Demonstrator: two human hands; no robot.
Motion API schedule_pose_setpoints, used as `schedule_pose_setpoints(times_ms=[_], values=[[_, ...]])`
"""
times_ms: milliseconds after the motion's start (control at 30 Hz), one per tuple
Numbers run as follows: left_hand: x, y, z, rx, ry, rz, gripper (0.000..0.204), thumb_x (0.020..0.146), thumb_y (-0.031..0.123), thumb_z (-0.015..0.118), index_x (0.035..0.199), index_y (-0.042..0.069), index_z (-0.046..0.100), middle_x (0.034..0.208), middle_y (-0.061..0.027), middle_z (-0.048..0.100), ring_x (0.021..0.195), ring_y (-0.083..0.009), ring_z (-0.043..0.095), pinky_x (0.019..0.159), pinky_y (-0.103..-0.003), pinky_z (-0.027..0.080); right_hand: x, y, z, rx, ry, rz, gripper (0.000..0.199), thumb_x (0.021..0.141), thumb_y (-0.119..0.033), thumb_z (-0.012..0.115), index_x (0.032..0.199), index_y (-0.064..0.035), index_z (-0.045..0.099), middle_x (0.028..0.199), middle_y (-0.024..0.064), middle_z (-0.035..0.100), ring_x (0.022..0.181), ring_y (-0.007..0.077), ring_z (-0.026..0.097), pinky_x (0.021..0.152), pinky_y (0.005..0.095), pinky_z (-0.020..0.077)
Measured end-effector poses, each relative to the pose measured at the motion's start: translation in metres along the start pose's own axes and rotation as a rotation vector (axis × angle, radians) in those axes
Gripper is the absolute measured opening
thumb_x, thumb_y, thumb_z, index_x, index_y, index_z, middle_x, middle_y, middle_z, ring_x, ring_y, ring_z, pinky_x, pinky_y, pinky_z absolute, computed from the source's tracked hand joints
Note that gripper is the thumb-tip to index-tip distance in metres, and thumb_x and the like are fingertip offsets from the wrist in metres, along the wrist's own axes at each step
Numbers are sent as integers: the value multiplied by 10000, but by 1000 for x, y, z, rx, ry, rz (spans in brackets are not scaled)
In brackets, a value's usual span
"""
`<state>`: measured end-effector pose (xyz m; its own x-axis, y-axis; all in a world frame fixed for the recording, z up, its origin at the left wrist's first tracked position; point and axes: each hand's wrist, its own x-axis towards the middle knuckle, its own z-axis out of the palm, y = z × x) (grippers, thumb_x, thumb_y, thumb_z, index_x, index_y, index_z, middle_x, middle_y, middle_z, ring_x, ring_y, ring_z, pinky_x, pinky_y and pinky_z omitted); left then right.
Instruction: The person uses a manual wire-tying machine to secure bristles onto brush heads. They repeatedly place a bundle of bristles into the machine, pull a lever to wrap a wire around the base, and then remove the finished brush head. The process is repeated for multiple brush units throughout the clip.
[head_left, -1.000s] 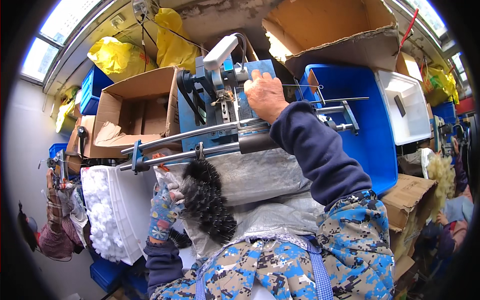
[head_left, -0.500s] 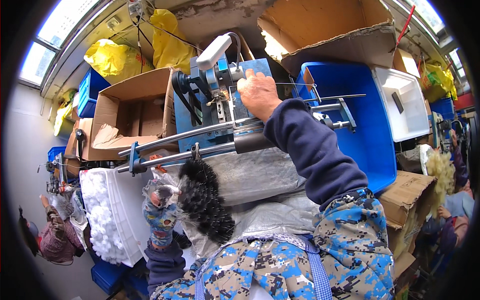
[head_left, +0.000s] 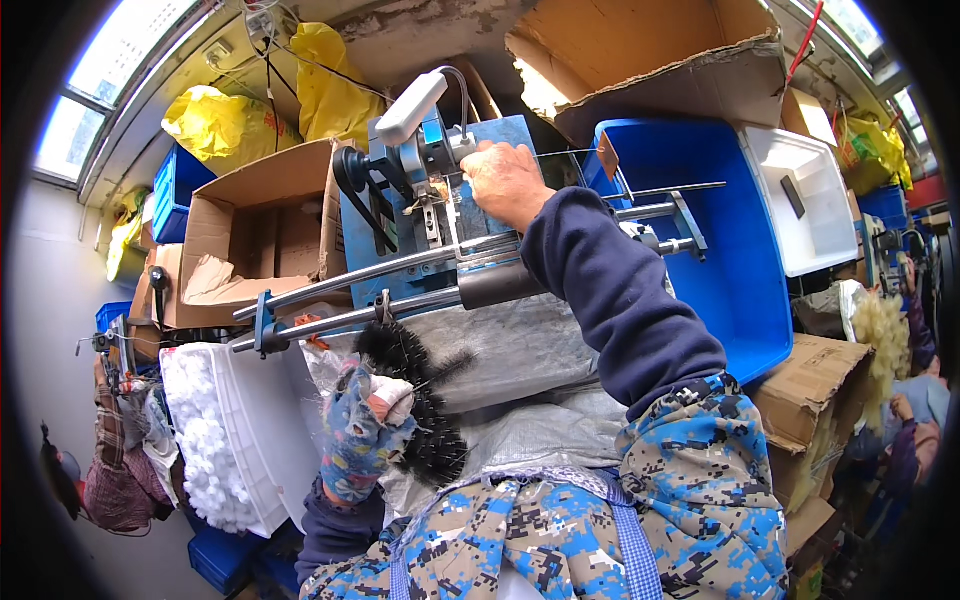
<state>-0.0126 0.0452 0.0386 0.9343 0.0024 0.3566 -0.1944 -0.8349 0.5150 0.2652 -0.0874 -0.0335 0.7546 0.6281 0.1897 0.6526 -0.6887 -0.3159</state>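
Note:
At the blue bench machine, my right hand is closed beside the metal head, its fingers bent inward. What it pinches is hidden; a thin wire runs off to its right. My left hand, in a worn floral glove with pale wraps on the fingers, is closed against the black bristle brushes. These hang in a bunch below the front steel rod. One small black brush juts out to the right near the gloved fingertips; whether they grip it is unclear.
Left of the machine stands an open cardboard box, with a white bin of fluffy white pieces nearer me. A large blue tub and a white tray stand right. Silvery sheeting lies in front. Other people work at both far sides.
My left hand has moved right, onto the black brushes, and one small brush now sticks out there. My right hand stays at the machine head; the whole view has shifted slightly.

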Motion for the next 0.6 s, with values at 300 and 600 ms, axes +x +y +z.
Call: schedule_pose_setpoints(times_ms=[300,600], values=[[-21,-9,-19,2,87,-153,245,667,-6,680,887,92,636,791,-80,610,708,-264,595,656,-356,475,-48,7,-25,-151,50,36,498,722,-325,670,1093,-10,560,1294,183,335,1132,331,363,887,477,325],[3,4,-16,72,27,-2,221,678,13,670,884,78,626,801,-98,608,707,-287,591,652,-363,465,-50,-17,-14,-99,1,89,526,766,-337,630,1122,29,504,1077,156,434,958,286,499,718,400,461]])
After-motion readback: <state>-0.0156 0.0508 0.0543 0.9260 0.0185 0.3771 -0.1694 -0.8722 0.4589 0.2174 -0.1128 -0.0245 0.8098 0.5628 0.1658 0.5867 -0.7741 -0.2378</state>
